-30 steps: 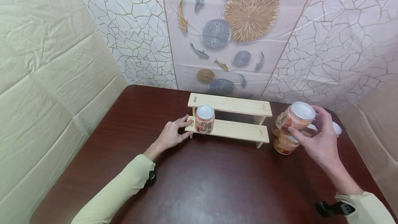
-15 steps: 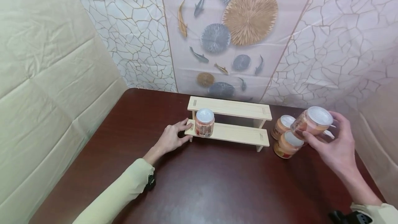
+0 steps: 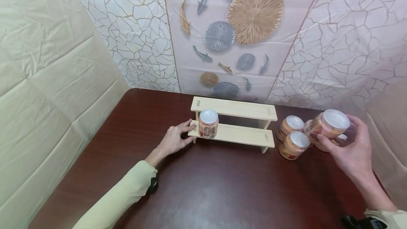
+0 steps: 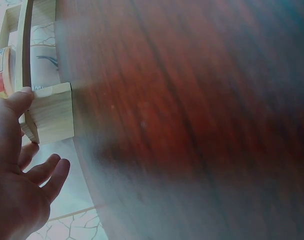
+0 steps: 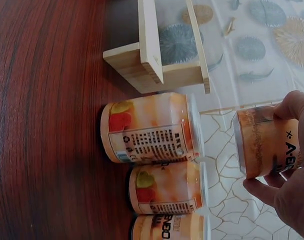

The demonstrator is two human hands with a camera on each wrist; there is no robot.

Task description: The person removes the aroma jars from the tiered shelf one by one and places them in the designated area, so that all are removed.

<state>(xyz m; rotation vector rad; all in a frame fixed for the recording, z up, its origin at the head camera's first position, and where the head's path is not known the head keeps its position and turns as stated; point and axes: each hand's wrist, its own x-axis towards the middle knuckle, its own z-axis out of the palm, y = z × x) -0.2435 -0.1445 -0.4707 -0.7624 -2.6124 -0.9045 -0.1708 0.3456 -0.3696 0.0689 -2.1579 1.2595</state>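
My right hand (image 3: 356, 151) grips an orange-labelled can (image 3: 327, 126) with a silvery lid, holding it tilted in the air. Below and left of it, other cans of the same kind stand on the table, among them a front can (image 3: 294, 146) and one behind (image 3: 290, 127). A two-tier wooden shelf (image 3: 238, 135) is in the middle, and a can (image 3: 208, 124) stands upright at the left of its lower board. My left hand (image 3: 171, 140) pinches that board's left end; in the left wrist view the thumb (image 4: 21, 101) lies against the board edge.
The dark reddish-brown table (image 3: 203, 190) spreads in front of the shelf. A patterned cloth (image 3: 251, 45) hangs right behind the table's back edge, with a plain cloth (image 3: 54, 91) on the left. More cans are partly hidden behind the right hand's can.
My right hand has carried its can to the right, away from above the front can, uncovering the cans on the table. The left hand stays on the shelf end.
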